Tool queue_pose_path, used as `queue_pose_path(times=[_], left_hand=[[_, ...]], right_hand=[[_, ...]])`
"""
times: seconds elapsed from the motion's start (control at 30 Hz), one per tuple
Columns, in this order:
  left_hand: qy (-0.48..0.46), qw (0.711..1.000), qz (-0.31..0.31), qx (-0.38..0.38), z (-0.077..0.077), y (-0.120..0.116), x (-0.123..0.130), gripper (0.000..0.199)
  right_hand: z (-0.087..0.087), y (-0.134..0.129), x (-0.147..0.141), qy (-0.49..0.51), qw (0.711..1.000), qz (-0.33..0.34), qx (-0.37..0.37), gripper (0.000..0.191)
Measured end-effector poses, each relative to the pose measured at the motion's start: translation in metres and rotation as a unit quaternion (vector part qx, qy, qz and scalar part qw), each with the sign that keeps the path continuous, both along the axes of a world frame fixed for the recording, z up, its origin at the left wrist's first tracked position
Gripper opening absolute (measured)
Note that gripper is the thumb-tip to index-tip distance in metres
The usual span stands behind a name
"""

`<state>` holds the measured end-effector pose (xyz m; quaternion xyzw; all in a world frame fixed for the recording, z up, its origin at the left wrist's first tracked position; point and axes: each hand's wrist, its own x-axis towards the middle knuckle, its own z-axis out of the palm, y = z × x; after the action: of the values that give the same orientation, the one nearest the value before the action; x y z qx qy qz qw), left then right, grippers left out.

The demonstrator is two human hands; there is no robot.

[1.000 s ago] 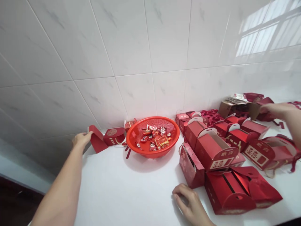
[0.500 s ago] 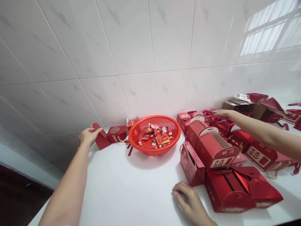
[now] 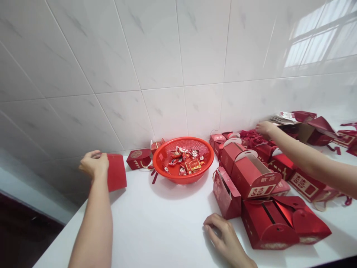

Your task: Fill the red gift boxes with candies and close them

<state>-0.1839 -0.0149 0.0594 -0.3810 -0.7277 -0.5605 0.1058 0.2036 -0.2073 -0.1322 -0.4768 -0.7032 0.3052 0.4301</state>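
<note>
At the far left, my left hand (image 3: 95,163) is closed on a small red gift box (image 3: 117,173), fingers over its top edge. The hand and wrist hide part of this box. Near the front, my right hand (image 3: 224,236) rests on the white table (image 3: 156,230), fingers loosely bent with a gap between thumb and forefinger and nothing held. Closest to it stands a pinkish-red carton (image 3: 227,197) with its top open. Between my hands, farther back, a red plastic colander (image 3: 182,180) holds wrapped candies (image 3: 192,163).
Several red gift boxes (image 3: 256,175) crowd the right side. Another person's hand (image 3: 266,130) reaches in from the right over dark-red ribbons (image 3: 249,137). A dark-red box (image 3: 138,159) sits left of the colander. A tiled wall (image 3: 164,115) rises behind the table.
My left hand has moved left and nearer with the red box, which has turned to show a broad side. The other person's hand has shifted slightly right. My right hand has barely moved.
</note>
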Motion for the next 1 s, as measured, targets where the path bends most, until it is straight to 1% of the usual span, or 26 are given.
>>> queue_pose_path(times=[0.1,0.17,0.27,0.37,0.43,0.57,0.67,0.73,0.8,0.87,0.93,1.0], left_hand=[[-0.061,0.997,0.037,0.025,0.004,-0.006,0.012,0.024],[-0.074,0.996,0.033,0.04,0.007,-0.011,0.021,0.019],[-0.064,0.996,0.013,0.063,0.011,-0.023,0.034,0.02],[-0.028,0.995,-0.011,0.092,0.016,-0.042,0.053,0.024],[-0.012,0.994,-0.042,0.097,0.02,-0.057,0.069,0.026],[-0.018,0.985,-0.138,0.098,0.024,-0.085,0.102,0.037],[-0.003,0.974,-0.204,0.097,0.019,-0.099,0.121,0.033],[0.04,0.965,-0.248,0.075,0.014,-0.105,0.132,0.027],[0.093,0.949,-0.299,0.041,0.01,-0.108,0.143,0.023],[0.137,0.92,-0.368,-0.013,0.007,-0.112,0.153,0.024],[0.168,0.871,-0.451,-0.095,0.007,-0.116,0.163,0.027],[0.185,0.813,-0.521,-0.184,0.009,-0.123,0.172,0.028]], right_hand=[[0.0,0.0,0.0,0.0,1.0,0.0,-0.003,0.023],[0.0,-0.001,0.0,0.001,1.0,0.0,-0.005,0.024],[0.0,-0.002,0.001,0.001,1.0,0.002,-0.006,0.024],[0.001,-0.002,0.001,0.0,1.0,0.005,-0.008,0.023],[0.002,-0.001,0.001,-0.001,1.0,0.005,-0.011,0.022],[0.001,-0.001,0.001,-0.002,1.0,0.005,-0.016,0.021],[0.0,-0.002,0.001,-0.003,1.0,0.006,-0.02,0.022],[0.0,-0.002,0.001,-0.004,1.0,0.006,-0.023,0.022],[0.0,-0.002,0.001,-0.007,1.0,0.006,-0.025,0.022],[0.0,-0.002,0.001,-0.009,1.0,0.006,-0.027,0.022],[0.0,-0.002,0.001,-0.01,1.0,0.008,-0.028,0.023],[-0.001,-0.001,0.001,-0.01,0.999,0.009,-0.029,0.023]])
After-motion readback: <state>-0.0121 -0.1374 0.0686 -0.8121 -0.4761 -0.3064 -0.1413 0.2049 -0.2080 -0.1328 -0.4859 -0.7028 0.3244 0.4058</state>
